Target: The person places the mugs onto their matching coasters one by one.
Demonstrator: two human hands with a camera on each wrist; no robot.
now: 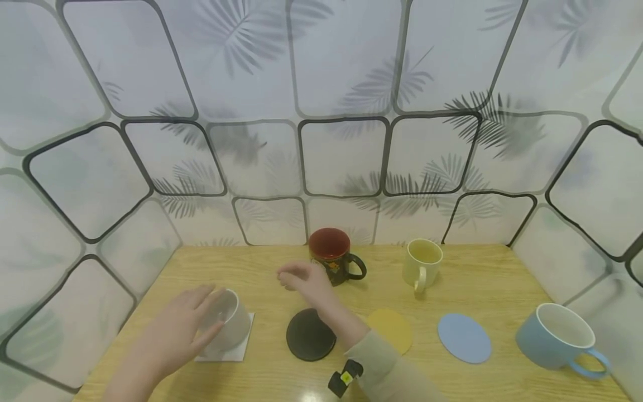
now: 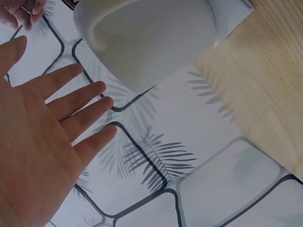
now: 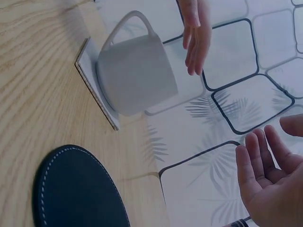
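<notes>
White mug (image 1: 228,324) sits on a square white coaster (image 1: 241,350) at the left of the table (image 1: 482,279). Left hand (image 1: 183,329) is spread flat right beside it, holding nothing. Right hand (image 1: 306,279) hovers loosely curled over the black coaster (image 1: 308,335), empty too. Mug looks like glazed ceramic, so probably hefty, slick and chippable. I'd grab the handle or wrap the body.
</notes>
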